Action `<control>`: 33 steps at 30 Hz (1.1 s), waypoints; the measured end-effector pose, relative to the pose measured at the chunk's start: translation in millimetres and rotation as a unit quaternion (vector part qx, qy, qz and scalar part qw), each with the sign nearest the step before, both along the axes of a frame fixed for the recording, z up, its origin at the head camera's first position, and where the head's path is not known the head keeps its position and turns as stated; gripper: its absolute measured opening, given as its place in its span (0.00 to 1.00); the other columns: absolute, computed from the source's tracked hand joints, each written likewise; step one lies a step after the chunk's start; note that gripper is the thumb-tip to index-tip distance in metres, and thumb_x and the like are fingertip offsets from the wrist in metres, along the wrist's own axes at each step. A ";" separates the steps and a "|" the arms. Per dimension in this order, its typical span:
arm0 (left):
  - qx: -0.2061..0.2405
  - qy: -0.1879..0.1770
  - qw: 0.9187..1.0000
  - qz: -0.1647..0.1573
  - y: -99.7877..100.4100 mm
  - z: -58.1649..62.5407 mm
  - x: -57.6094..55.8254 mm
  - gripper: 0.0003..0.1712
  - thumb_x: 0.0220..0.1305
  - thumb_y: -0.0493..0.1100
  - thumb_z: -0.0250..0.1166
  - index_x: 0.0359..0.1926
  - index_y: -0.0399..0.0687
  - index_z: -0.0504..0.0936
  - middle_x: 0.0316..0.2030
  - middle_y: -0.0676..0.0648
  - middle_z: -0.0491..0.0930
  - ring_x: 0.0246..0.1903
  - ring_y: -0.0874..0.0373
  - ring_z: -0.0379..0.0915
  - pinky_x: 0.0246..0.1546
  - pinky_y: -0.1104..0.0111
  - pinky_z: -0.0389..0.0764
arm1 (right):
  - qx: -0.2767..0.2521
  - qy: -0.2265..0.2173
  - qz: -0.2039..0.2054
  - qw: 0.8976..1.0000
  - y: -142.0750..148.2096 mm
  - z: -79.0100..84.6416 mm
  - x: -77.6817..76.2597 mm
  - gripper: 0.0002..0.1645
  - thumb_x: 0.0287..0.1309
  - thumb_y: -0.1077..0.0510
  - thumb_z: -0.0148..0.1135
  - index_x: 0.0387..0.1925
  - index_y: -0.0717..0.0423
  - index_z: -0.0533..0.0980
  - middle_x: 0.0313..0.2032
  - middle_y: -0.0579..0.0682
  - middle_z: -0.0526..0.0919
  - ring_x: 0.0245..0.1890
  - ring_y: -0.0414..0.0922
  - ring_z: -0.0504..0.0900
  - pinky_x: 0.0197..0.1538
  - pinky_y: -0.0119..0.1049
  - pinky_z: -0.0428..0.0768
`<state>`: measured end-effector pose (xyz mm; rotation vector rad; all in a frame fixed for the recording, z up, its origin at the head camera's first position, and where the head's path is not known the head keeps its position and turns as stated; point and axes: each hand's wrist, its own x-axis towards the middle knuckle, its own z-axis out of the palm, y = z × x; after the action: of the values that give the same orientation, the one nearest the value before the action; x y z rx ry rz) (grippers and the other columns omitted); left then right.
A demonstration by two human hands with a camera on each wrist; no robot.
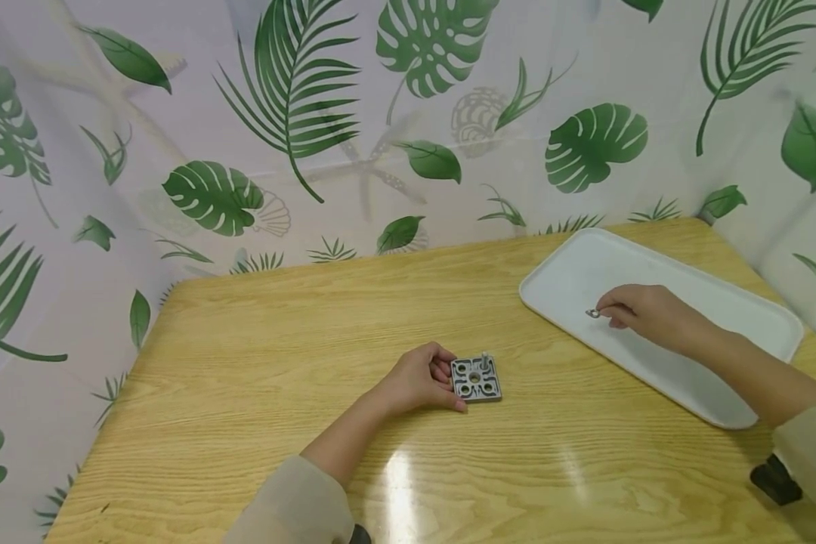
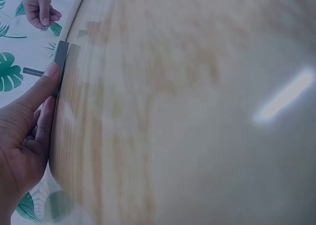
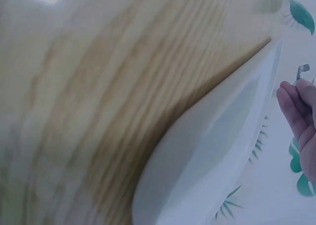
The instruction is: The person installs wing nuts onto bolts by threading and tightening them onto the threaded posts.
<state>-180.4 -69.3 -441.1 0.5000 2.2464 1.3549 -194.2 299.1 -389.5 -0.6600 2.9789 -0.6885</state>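
Note:
My left hand (image 1: 415, 381) grips the left edge of a square grey metal plate (image 1: 476, 391) lying on the table, thumb at its near corner and fingers at its far side. Several round holes and raised ridges mark the plate's top. From its far right corner a short metal pin (image 1: 486, 361) stands upright; the left wrist view shows the pin (image 2: 33, 71) side-on. Above the white tray (image 1: 703, 279), my right hand (image 1: 646, 313) pinches a small shiny metal piece (image 1: 592, 313). In the right wrist view this piece (image 3: 301, 70) looks bent at its top, its lower part hidden by the fingertips.
The tray lies slantwise on the right of the wooden table (image 1: 279, 340), its raised rim facing the plate across a strip of bare wood. A leaf-patterned cloth (image 1: 353, 91) hangs behind the table and along its sides.

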 end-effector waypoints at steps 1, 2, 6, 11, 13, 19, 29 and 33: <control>0.001 -0.001 1.000 0.000 -0.1 -0.1 -0.2 0.41 0.36 0.40 0.81 0.54 0.42 0.72 0.38 0.50 0.74 0.35 0.61 0.73 0.39 0.74 0.78 | 0.001 0.008 0.012 1.000 -2.9 0.5 0.7 0.07 0.60 0.70 0.56 0.38 0.63 0.79 0.34 0.53 0.84 0.28 0.42 0.82 0.31 0.30 0.80; 0.002 -0.001 1.000 -0.001 -0.2 -0.2 -0.4 0.41 0.36 0.40 0.81 0.54 0.41 0.72 0.38 0.50 0.74 0.35 0.61 0.73 0.39 0.74 0.78 | 0.002 0.016 0.026 1.000 -6.0 1.1 1.5 0.07 0.60 0.70 0.57 0.38 0.62 0.79 0.34 0.52 0.84 0.28 0.41 0.82 0.31 0.30 0.80; 0.001 0.003 1.000 -0.001 -0.2 -1.1 -0.8 0.41 0.36 0.40 0.81 0.54 0.41 0.72 0.38 0.50 0.74 0.35 0.61 0.73 0.39 0.74 0.78 | 0.011 0.031 0.067 0.997 -19.6 4.3 4.4 0.07 0.60 0.68 0.58 0.38 0.59 0.79 0.33 0.46 0.82 0.29 0.39 0.81 0.32 0.30 0.80; 0.002 0.004 1.000 0.000 0.1 -2.0 0.1 0.41 0.35 0.40 0.81 0.54 0.41 0.73 0.38 0.49 0.74 0.35 0.61 0.73 0.38 0.74 0.78 | 0.012 0.057 0.116 0.992 -35.7 9.2 6.6 0.06 0.59 0.66 0.60 0.38 0.56 0.78 0.33 0.44 0.80 0.31 0.37 0.80 0.34 0.30 0.80; 0.003 0.004 1.000 0.001 0.3 -2.4 0.3 0.41 0.36 0.39 0.81 0.53 0.40 0.73 0.38 0.49 0.74 0.35 0.60 0.73 0.38 0.74 0.78 | 0.011 0.072 0.132 0.989 -41.5 10.9 6.8 0.07 0.57 0.67 0.61 0.38 0.55 0.78 0.34 0.44 0.80 0.32 0.36 0.79 0.34 0.30 0.80; 0.006 -0.002 1.000 0.001 1.3 -3.8 -0.3 0.40 0.35 0.39 0.81 0.53 0.41 0.73 0.38 0.49 0.74 0.35 0.60 0.73 0.38 0.73 0.79 | -0.018 0.132 0.203 0.970 -60.3 12.1 4.5 0.09 0.55 0.68 0.63 0.37 0.54 0.77 0.33 0.42 0.79 0.28 0.32 0.74 0.31 0.25 0.76; 0.009 0.001 1.000 0.007 1.5 -1.6 0.7 0.40 0.35 0.37 0.81 0.53 0.40 0.73 0.37 0.49 0.74 0.34 0.60 0.73 0.37 0.73 0.79 | -0.029 0.237 0.327 0.915 -96.8 15.2 -4.3 0.22 0.72 0.49 0.37 0.37 0.55 0.76 0.33 0.43 0.79 0.32 0.34 0.77 0.37 0.21 0.76; 0.012 0.000 1.000 0.007 1.0 -2.3 0.5 0.40 0.35 0.37 0.81 0.53 0.40 0.73 0.37 0.49 0.74 0.34 0.60 0.73 0.37 0.73 0.79 | -0.001 0.251 0.354 0.901 -104.7 14.8 -5.8 0.05 0.62 0.66 0.56 0.39 0.57 0.76 0.35 0.44 0.79 0.36 0.37 0.79 0.40 0.26 0.79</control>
<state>-179.9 -68.3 -443.4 0.4930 2.2404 1.3903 -200.0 194.4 -374.7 -2.0365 2.7436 -0.5038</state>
